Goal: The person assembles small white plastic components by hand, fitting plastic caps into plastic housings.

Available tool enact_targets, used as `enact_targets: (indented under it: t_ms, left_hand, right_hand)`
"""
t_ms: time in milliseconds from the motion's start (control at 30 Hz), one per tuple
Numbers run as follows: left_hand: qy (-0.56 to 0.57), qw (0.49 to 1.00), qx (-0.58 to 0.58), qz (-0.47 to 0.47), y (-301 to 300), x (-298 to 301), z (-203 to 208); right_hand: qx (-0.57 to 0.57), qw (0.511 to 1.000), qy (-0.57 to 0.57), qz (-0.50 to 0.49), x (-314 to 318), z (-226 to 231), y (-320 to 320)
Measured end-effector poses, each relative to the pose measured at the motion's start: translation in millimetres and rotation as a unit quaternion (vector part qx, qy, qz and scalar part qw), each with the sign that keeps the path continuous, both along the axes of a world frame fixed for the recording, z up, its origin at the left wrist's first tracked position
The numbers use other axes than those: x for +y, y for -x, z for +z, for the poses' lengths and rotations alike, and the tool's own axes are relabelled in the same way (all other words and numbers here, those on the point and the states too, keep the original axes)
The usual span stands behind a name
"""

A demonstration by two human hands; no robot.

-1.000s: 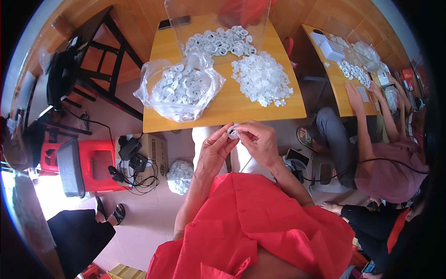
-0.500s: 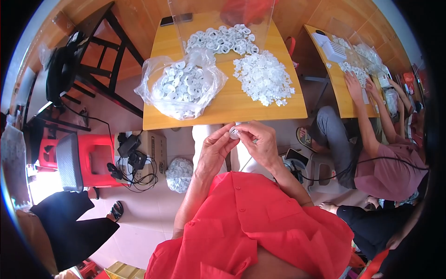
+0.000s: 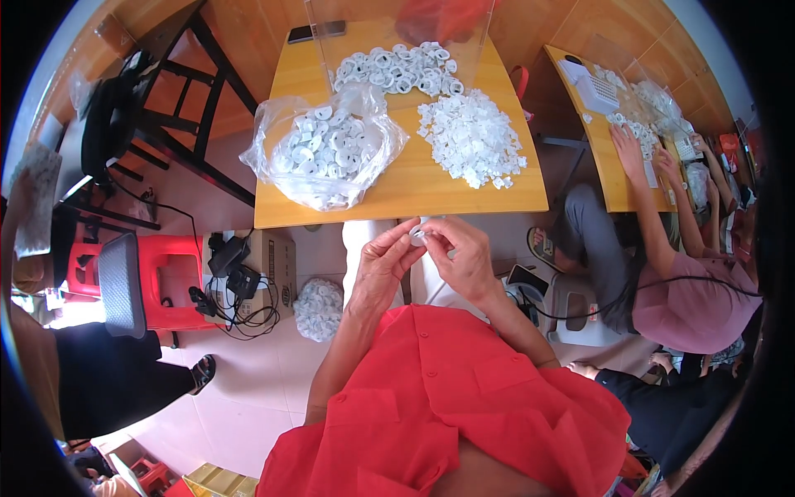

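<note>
A small round white plastic part (image 3: pixel 417 237) sits between the fingertips of both hands, just off the table's near edge. My left hand (image 3: pixel 384 258) pinches it from one side. My right hand (image 3: pixel 460 255) grips its other side with thumb and forefinger; whether a second small piece is in those fingers, I cannot tell. On the wooden table (image 3: pixel 397 203) a clear plastic bag (image 3: pixel 273 141) holds many similar round white parts. To its right lies a heap of small translucent white pieces (image 3: pixel 474 137). Ring-shaped white parts (image 3: pixel 397 68) are piled farther back.
A clear upright panel (image 3: pixel 484 45) and a dark phone (image 3: pixel 317 31) are at the table's back. Black adapters and cables (image 3: pixel 240 282) lie on a cardboard box (image 3: pixel 277 265) at left. On the right, a person (image 3: pixel 696 298) works at another table (image 3: pixel 617 186).
My hands stay nearly in place, both still on the round part. At the far left, a person walking has shifted, and a sheet-like translucent thing there has moved up.
</note>
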State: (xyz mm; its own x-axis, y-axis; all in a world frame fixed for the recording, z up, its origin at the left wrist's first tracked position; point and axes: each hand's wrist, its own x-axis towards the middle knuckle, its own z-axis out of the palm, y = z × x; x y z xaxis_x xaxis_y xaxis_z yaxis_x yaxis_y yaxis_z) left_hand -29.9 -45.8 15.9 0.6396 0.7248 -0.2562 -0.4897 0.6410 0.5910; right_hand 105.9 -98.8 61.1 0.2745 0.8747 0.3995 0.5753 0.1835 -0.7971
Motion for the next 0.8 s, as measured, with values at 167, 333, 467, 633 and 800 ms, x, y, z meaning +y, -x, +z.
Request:
enact_targets:
  t_ms: [167, 333, 467, 633, 800]
  left_hand:
    - [-0.016, 1.000, 0.025, 0.008, -3, -2, 13]
    - [-0.025, 0.998, 0.051, 0.039, -5, -6, 1]
    - [-0.008, 0.996, 0.068, 0.048, -2, -1, -6]
    - [-0.017, 0.994, 0.085, 0.069, -3, 1, -6]
    - [-0.081, 0.987, 0.107, 0.088, -8, -1, -8]
  right_hand:
    - [-0.057, 0.997, -0.044, -0.005, 0, -10, 3]
    - [-0.068, 0.997, -0.041, -0.007, 1, -26, 7]
    - [0.060, 0.998, -0.024, 0.012, 3, -24, 11]
    - [0.105, 0.994, 0.026, -0.013, 3, -27, 9]
    - [0.144, 0.989, 0.026, -0.005, 4, -38, 14]
